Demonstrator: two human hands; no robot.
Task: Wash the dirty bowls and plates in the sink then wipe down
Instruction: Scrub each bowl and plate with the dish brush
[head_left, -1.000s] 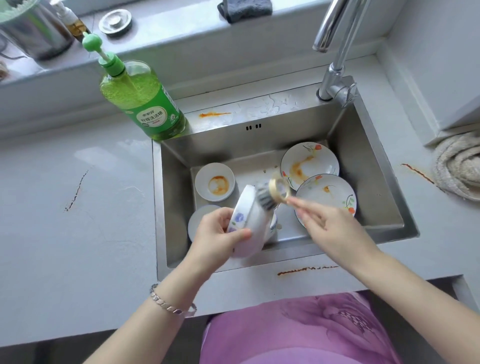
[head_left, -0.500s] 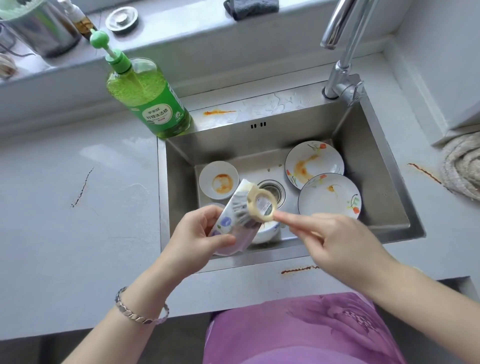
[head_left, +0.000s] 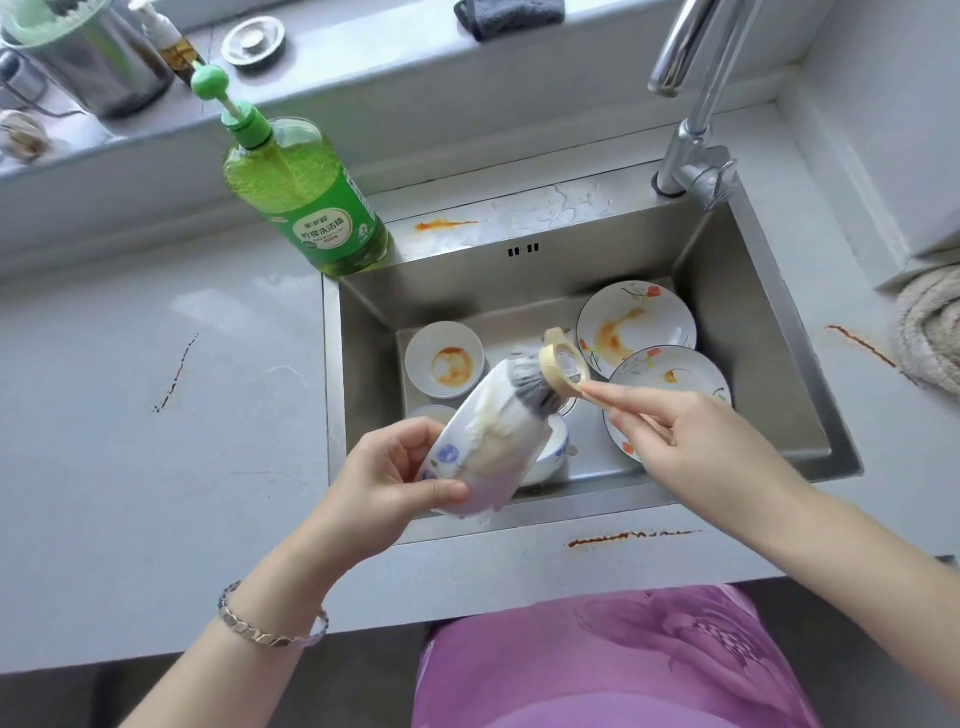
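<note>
Broadly, the grey table (head_left: 130, 441) surrounds the steel sink (head_left: 727, 322), and a green soap bottle (head_left: 306, 202) stands at the sink's back-left corner. On the sink's right side, a stained plate (head_left: 636, 322) touches a second plate (head_left: 670, 384). Over the sink's front edge, the left hand (head_left: 384, 478) grips a soapy, tilted white bowl (head_left: 483, 447), fingers curled round its rim. The right hand (head_left: 691, 447) pinches a brush (head_left: 530, 387), whose bristles touch the bowl. A stained small dish (head_left: 444, 358) lies on the sink's left side.

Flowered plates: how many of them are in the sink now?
2. The smeared plate lies at the back right of the sink; the cleaner plate lies just in front of it, partly covered by the right hand. The held bowl may hide more.
</note>
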